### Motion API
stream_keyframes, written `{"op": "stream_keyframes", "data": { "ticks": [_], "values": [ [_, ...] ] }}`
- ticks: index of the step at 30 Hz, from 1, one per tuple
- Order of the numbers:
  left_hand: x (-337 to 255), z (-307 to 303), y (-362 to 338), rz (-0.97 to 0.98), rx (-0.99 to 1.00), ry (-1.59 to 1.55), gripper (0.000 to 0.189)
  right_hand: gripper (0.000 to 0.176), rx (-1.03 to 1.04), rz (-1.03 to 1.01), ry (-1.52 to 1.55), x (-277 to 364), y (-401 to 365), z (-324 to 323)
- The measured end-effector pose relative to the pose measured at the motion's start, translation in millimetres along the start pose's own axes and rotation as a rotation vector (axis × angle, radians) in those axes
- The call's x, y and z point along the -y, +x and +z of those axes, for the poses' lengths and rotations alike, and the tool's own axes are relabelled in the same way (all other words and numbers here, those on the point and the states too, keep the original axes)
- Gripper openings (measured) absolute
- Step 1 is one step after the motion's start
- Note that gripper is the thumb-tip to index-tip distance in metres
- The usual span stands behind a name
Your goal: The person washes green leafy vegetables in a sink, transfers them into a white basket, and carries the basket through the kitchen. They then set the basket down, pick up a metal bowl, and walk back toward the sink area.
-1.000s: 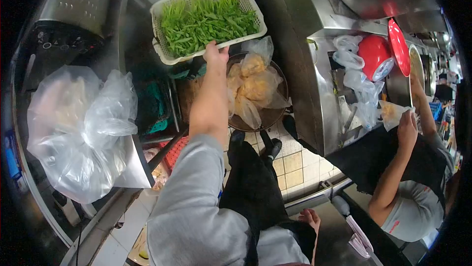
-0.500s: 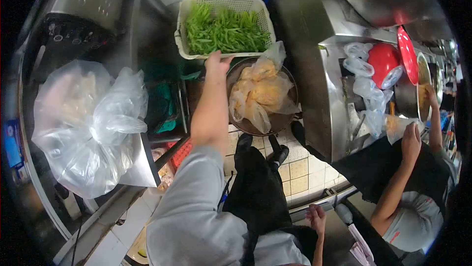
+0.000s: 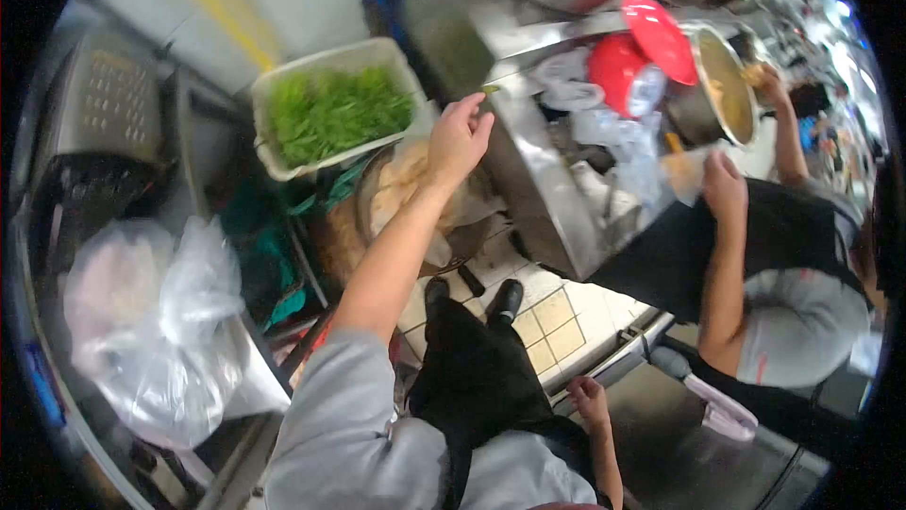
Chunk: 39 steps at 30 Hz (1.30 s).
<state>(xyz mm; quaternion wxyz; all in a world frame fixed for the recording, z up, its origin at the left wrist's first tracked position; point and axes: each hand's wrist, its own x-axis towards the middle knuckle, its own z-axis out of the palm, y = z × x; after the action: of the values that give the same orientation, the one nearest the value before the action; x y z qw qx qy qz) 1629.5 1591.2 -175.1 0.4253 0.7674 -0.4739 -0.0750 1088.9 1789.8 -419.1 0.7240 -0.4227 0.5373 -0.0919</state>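
Note:
My left hand (image 3: 461,140) stretches forward with thumb and index finger apart and nothing between them. Its index fingertip is right by a small green leaf bit (image 3: 489,89) at the corner of a steel counter (image 3: 533,166). Under my forearm, a round pan (image 3: 472,244) on the floor side carries clear plastic bags of yellowish food (image 3: 401,184), partly hidden by the arm. Left of that hand sits a white plastic basket (image 3: 274,159) full of cut green vegetables (image 3: 340,114). Low on the right, my right hand (image 3: 590,401) is loosely curled beside a metal counter edge, nothing visible in it.
A co-worker (image 3: 802,321) stands at the right, hands near a large pot (image 3: 722,85) and a small plastic bag. Red bowls (image 3: 618,71) and crumpled bags lie on the steel counter. A big knotted clear bag (image 3: 156,331) rests at the left. Pink-white tongs-like handles (image 3: 722,408) lie at lower right.
My left hand has left the basket's rim and moved right to the steel counter's corner. The view has turned right. My right hand stays low by the counter edge.

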Motion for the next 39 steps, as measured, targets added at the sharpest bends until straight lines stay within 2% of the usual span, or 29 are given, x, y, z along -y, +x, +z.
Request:
{"op": "stream_keyframes", "data": {
  "ticks": [2, 3, 5, 6, 8, 9, 10, 11, 12, 14, 15, 16, 17, 18, 19, 20, 21, 22, 24, 26, 27, 29, 30, 32, 34, 36, 39],
  "values": [
    [-28.0, 33.2, 16.5, 0.012, 0.141, 0.426, 0.070, 0.016, -0.064, -0.008, -0.046, 21.4, -24.7, 2.2],
    [-28.7, 46.4, 24.9, -0.004, 0.217, 0.488, 0.080, 0.024, -0.102, -0.041, -0.071, 28.4, -39.4, -1.3],
    [-20.5, 71.1, 38.1, -0.052, 0.243, 0.594, 0.084, 0.024, -0.153, -0.006, -0.041, 33.3, -62.2, -14.5],
    [-23.4, 76.9, 35.1, 0.045, 0.203, 0.449, 0.079, 0.025, -0.172, -0.003, -0.047, 26.9, -78.5, -31.4],
    [-24.5, 100.4, 32.3, 0.122, 0.079, 0.412, 0.038, 0.027, -0.213, -0.044, -0.024, 4.3, -107.9, -62.3],
    [-63.5, 98.1, 26.1, 0.109, 0.108, 0.406, 0.027, 0.028, -0.236, -0.007, 0.047, -7.2, -121.5, -76.9],
    [-73.9, 106.7, 28.6, 0.087, 0.123, 0.466, 0.025, 0.028, -0.259, -0.007, 0.083, -29.0, -129.8, -93.3],
    [-79.1, 115.8, 30.9, 0.164, 0.159, 0.532, 0.026, 0.027, -0.236, 0.026, 0.083, -54.8, -135.2, -115.0],
    [-5.5, 64.6, 61.3, 0.214, 0.203, 0.540, 0.026, 0.027, -0.256, 0.080, 0.042, -46.6, -134.9, -42.4],
    [-32.2, 66.4, 44.8, 0.190, 0.352, 0.678, 0.027, 0.026, -0.332, 0.061, 0.108, -79.5, -153.0, -55.7],
    [-10.8, 53.1, 40.7, 0.251, 0.407, 0.548, 0.027, 0.027, -0.336, 0.081, 0.066, -86.3, -158.1, -44.7],
    [-19.6, 50.6, 21.1, 0.175, 0.484, 0.460, 0.025, 0.027, -0.325, 0.102, 0.033, -95.8, -161.4, -45.1],
    [-77.9, 34.6, -14.5, 0.054, 0.615, 0.362, 0.019, 0.028, -0.348, 0.160, 0.045, -80.8, -172.1, -42.5],
    [-57.0, 33.0, -38.1, 0.175, 0.605, 0.300, 0.017, 0.028, -0.359, 0.145, 0.071, -81.9, -171.9, -39.1],
    [-60.4, 19.7, -62.0, 0.163, 0.619, 0.253, 0.018, 0.029, -0.378, 0.140, 0.052, -79.1, -165.4, -25.8],
    [-14.5, 25.4, -82.9, 0.176, 0.635, 0.192, 0.022, 0.029, -0.385, 0.126, 0.037, -84.6, -161.8, -28.7],
    [-45.2, 21.3, -114.6, 0.033, 0.725, 0.302, 0.025, 0.030, -0.369, 0.057, 0.061, -98.9, -151.1, -31.2],
    [-56.6, 18.4, -137.4, 0.084, 0.814, 0.366, 0.028, 0.030, -0.364, 0.037, 0.068, -100.7, -143.6, -31.6],
    [-58.3, 25.3, -191.7, -0.062, 0.808, 0.304, 0.028, 0.025, -0.330, 0.032, 0.066, -101.9, -136.8, -45.5],
    [-57.5, 32.3, -233.5, 0.130, 0.803, 0.391, 0.026, 0.022, -0.326, 0.008, 0.063, -98.4, -133.3, -56.4],
    [-75.0, 39.6, -248.3, 0.131, 0.783, 0.395, 0.026, 0.022, -0.339, -0.033, 0.090, -104.6, -129.9, -66.8],
    [-113.5, 38.4, -287.4, -0.019, 0.903, 0.372, 0.024, 0.021, -0.344, -0.089, 0.126, -118.4, -129.8, -88.4],
    [-122.3, 41.3, -302.8, -0.046, 0.863, 0.376, 0.024, 0.021, -0.308, -0.106, 0.100, -128.6, -126.7, -97.8],
    [-141.8, 59.3, -328.1, -0.029, 1.020, 0.325, 0.025, 0.027, -0.344, -0.129, 0.265, -150.7, -122.4, -124.7],
    [-186.8, 72.2, -345.6, 0.171, 1.073, 0.391, 0.026, 0.025, -0.330, -0.100, 0.280, -161.9, -130.1, -150.0],
    [-195.2, 94.3, -366.3, 0.173, 1.047, 0.374, 0.026, 0.024, -0.373, -0.048, 0.442, -180.2, -135.9, -175.5],
    [-223.4, 125.9, -392.1, 0.279, 0.902, 0.351, 0.024, 0.020, -0.401, -0.093, 0.590, -207.4, -140.7, -216.1]
  ]
}}
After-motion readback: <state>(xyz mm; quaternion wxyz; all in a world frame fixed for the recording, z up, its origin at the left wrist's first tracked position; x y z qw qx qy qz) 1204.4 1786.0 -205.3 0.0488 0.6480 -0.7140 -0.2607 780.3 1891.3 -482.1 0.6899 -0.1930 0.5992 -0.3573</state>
